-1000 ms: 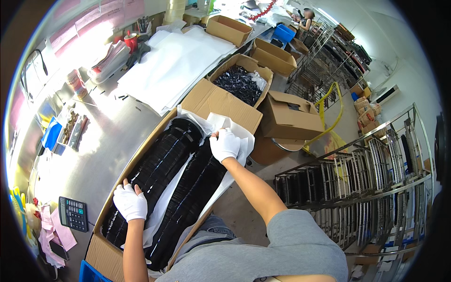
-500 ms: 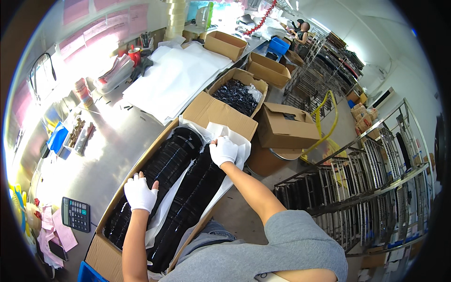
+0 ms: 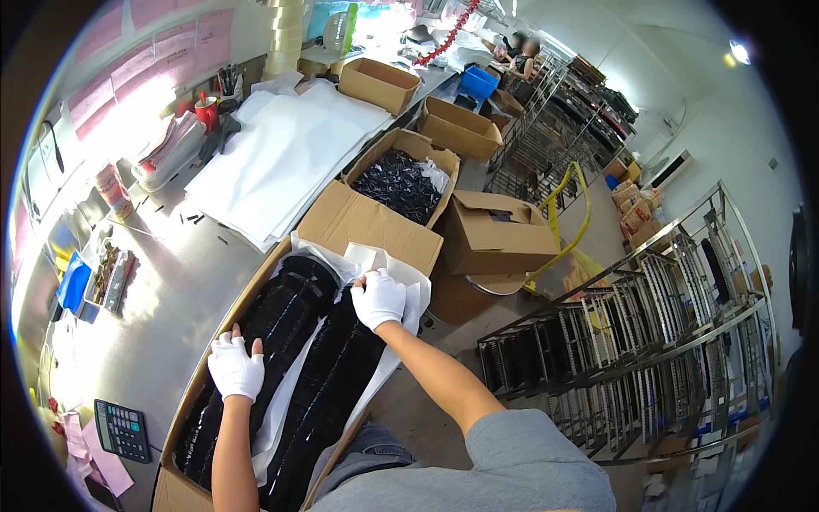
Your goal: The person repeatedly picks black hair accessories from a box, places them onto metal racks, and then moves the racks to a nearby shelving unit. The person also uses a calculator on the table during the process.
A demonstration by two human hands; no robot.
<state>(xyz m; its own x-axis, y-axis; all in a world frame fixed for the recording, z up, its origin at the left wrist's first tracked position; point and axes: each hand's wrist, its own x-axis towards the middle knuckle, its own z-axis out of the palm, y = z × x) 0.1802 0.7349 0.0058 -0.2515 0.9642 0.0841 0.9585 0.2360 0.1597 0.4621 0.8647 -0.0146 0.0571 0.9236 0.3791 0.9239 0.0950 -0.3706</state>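
Already the box [image 3: 183, 491] is filled with two black rows; the left hand [image 3: 235, 369] lies flat on one, while white paper [image 3: 375, 260] at the far end is gripped by the right hand [image 3: 379, 298], not yet folded over.

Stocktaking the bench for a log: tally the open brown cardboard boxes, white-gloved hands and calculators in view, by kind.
Open brown cardboard boxes: 5: the long one holding black parts, one with loose black pieces, an empty one, another, and one below the table edge.
White-gloved hands: 2: left hand, right hand.
Dark calculators: 1.
Total: 8
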